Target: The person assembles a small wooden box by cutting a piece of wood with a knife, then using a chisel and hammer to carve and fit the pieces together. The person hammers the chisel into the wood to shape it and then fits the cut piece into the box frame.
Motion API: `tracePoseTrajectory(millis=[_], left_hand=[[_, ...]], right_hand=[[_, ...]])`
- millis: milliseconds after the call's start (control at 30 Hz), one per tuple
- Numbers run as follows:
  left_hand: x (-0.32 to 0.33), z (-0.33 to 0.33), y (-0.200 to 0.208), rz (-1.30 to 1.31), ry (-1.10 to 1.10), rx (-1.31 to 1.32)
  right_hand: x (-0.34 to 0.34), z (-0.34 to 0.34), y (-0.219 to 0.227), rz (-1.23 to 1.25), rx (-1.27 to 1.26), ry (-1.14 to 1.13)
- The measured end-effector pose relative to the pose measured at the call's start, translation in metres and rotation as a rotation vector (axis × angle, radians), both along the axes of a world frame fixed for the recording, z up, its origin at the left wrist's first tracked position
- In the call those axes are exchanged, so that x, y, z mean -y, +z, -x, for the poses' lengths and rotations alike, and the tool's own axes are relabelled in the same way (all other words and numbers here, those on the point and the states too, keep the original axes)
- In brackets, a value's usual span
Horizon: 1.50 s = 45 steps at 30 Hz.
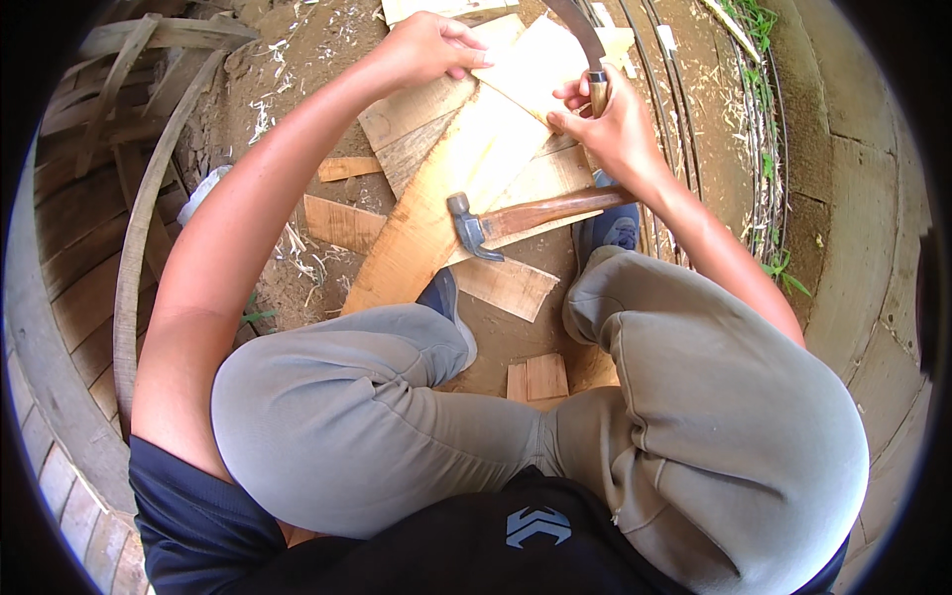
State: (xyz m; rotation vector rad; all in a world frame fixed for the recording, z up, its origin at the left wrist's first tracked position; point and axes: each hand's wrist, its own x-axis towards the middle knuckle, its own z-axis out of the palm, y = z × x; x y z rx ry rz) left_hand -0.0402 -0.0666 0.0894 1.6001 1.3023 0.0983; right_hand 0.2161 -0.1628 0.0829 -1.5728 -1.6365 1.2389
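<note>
My left hand [436, 50] is closed at the left edge of a pale, brightly lit wooden board [531, 74], thumb and fingers pinching it. My right hand [620, 124] grips the wooden handle of a curved-blade knife [580, 30], whose dark blade points up and away; its fingertips are close to the board's right side. Below the hands, a long wooden plank [407, 243] lies aslant between my feet. A claw hammer [535, 215] rests across it, metal head to the left and brown handle reaching under my right wrist.
Several wood offcuts [342, 223] and shavings lie on the dirt ground [506, 342]. A small block [538, 378] sits between my legs. Dark rods [674, 109] run along the right, beside a plank wall [863, 228]. On the left stands a curved slatted wooden frame [129, 268].
</note>
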Motion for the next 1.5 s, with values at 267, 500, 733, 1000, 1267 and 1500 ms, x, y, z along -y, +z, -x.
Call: tracePoseTrajectory(millis=[267,500,733,1000,1267,1500], left_hand=[[0.003,-0.001,-0.001,0.06,-0.004,0.004],[0.003,-0.003,-0.011,0.061,-0.029,0.01],[0.004,-0.005,-0.005,0.067,-0.033,0.0],[0.004,-0.005,-0.005,0.112,-0.008,0.027],[0.004,-0.006,-0.002,0.132,0.001,0.028],[0.004,-0.005,-0.001,0.123,-0.002,0.032]], right_hand=[[-0.007,-0.008,0.001,0.036,0.04,0.11],[-0.003,-0.012,-0.007,0.031,0.051,0.099],[-0.005,-0.01,0.002,0.027,0.103,0.136],[-0.004,-0.012,-0.006,0.033,0.079,0.123],[-0.004,-0.013,-0.006,0.052,0.056,0.113],[-0.004,-0.011,-0.003,0.058,0.065,0.109]])
